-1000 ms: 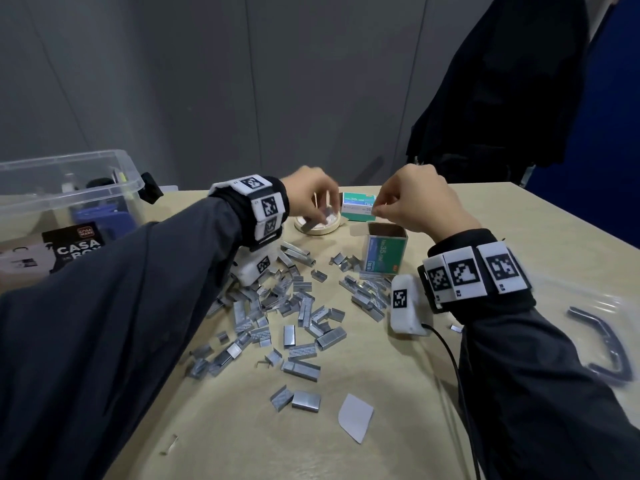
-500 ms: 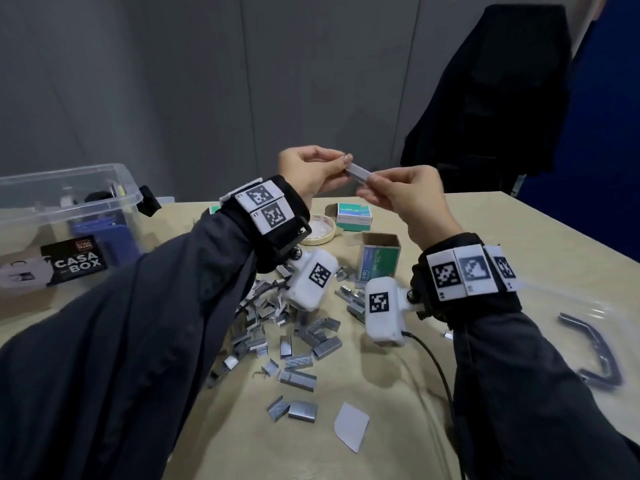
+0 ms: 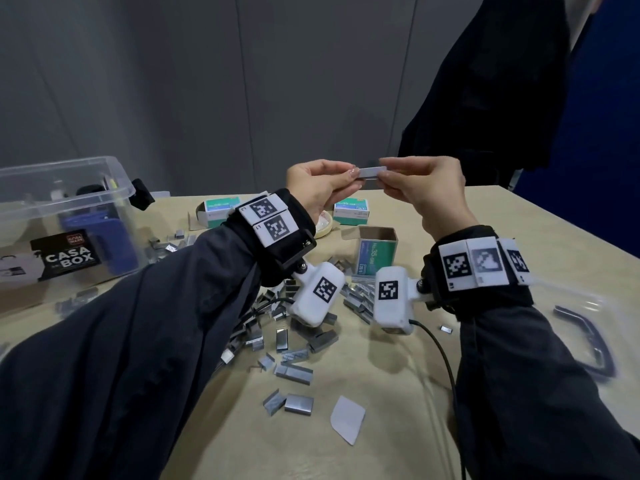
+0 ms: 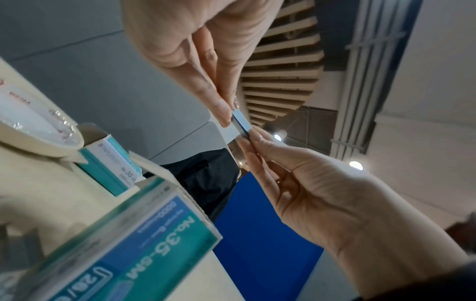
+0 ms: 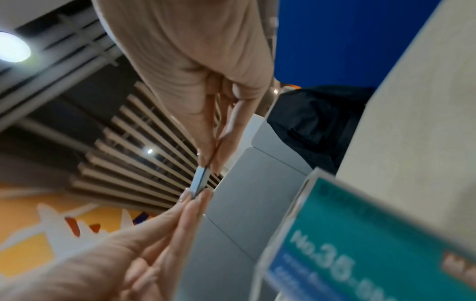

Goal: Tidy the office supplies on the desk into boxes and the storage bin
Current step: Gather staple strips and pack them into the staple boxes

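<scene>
- Staple strip [image 3: 372, 172] is held in the air above the table [image 3: 398, 393], long axis level from 9 to 3 o'clock.
- Left hand [image 3: 320, 188] pinches its 9 o'clock end, right hand [image 3: 424, 188] the 3 o'clock end; fingers closed on it.
- Open staple box [image 3: 377, 251] stands upright at 6 o'clock below the strip, slightly nearer the right hand; the strip likely needs tipping on end to enter.

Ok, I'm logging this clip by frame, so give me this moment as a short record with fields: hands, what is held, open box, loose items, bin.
left hand: raised above the desk, pinches one end of the staple strip
right hand: raised, pinches the other end
staple strip: held level between both hands, above the desk
open box: green, upright, top flaps open, marked No.35
closed boxes: two lie behind, near the tape roll
loose staples: scattered on the desk
bin: clear, at far left, holds blue items
</scene>
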A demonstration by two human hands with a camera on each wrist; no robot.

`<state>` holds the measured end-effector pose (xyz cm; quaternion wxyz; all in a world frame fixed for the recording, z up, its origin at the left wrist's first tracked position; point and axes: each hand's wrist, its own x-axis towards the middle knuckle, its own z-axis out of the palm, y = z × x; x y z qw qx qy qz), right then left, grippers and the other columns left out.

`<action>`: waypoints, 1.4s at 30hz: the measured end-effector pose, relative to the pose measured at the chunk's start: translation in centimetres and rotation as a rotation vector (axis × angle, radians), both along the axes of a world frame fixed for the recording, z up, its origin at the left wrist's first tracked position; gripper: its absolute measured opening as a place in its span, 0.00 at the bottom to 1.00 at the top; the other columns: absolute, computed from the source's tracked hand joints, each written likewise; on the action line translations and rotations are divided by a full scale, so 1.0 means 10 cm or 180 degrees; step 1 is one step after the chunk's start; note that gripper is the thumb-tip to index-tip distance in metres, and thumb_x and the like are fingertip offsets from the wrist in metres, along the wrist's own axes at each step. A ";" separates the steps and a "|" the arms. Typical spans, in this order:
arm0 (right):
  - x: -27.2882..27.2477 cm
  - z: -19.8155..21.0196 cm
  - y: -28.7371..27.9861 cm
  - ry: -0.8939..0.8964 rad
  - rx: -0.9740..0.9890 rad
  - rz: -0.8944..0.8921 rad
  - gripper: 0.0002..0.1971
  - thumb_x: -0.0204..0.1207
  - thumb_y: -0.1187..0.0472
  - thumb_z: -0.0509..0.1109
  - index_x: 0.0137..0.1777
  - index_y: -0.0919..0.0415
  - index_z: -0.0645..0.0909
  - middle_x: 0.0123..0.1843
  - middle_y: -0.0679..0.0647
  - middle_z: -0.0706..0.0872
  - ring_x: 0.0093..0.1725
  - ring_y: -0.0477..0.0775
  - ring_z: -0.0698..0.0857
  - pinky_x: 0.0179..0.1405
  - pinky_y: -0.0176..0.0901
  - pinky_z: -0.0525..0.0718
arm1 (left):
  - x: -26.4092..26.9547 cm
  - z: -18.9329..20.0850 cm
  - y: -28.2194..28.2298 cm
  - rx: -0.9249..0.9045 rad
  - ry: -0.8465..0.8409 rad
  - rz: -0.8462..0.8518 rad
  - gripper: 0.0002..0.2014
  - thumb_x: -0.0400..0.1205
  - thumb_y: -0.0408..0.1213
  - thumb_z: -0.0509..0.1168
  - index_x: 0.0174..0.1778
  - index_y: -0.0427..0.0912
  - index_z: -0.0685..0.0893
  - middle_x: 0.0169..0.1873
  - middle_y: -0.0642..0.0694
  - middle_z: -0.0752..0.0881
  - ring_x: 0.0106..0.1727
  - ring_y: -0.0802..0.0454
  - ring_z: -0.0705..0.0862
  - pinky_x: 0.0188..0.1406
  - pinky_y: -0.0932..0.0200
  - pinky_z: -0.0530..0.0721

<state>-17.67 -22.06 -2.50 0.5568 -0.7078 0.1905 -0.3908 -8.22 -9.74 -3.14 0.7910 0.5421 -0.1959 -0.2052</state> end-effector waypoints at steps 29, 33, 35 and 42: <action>-0.65 0.31 -0.12 0.2342 -0.2631 0.0171 0.05 0.66 0.65 0.84 0.37 0.56 0.91 0.28 0.47 0.90 0.33 0.43 0.89 0.33 0.36 0.84 | -0.14 -0.11 0.04 0.2801 -0.3589 -0.0679 0.21 0.58 0.40 0.87 0.43 0.39 0.91 0.26 0.54 0.80 0.28 0.60 0.76 0.32 0.65 0.79; -0.62 0.31 -0.06 0.2462 -0.2697 0.0208 0.07 0.63 0.64 0.84 0.33 0.52 0.91 0.27 0.47 0.89 0.37 0.48 0.90 0.43 0.53 0.90 | -0.16 -0.10 0.04 0.2786 -0.3650 -0.0685 0.21 0.58 0.40 0.87 0.43 0.40 0.91 0.25 0.56 0.78 0.27 0.62 0.75 0.31 0.67 0.76; -0.59 0.29 -0.03 0.2561 -0.2746 0.0229 0.06 0.63 0.63 0.84 0.33 0.51 0.90 0.27 0.46 0.89 0.37 0.47 0.89 0.39 0.50 0.89 | -0.15 -0.10 0.05 0.2775 -0.3615 -0.0711 0.21 0.58 0.40 0.87 0.44 0.39 0.91 0.25 0.57 0.79 0.27 0.63 0.76 0.31 0.68 0.76; -0.36 0.08 0.04 0.2732 -0.3004 0.0079 0.05 0.68 0.51 0.82 0.36 0.47 0.89 0.32 0.44 0.85 0.42 0.49 0.85 0.35 0.41 0.79 | -0.08 -0.09 0.01 0.2754 -0.3212 -0.0722 0.21 0.59 0.37 0.87 0.46 0.40 0.91 0.35 0.48 0.88 0.31 0.62 0.80 0.39 0.67 0.84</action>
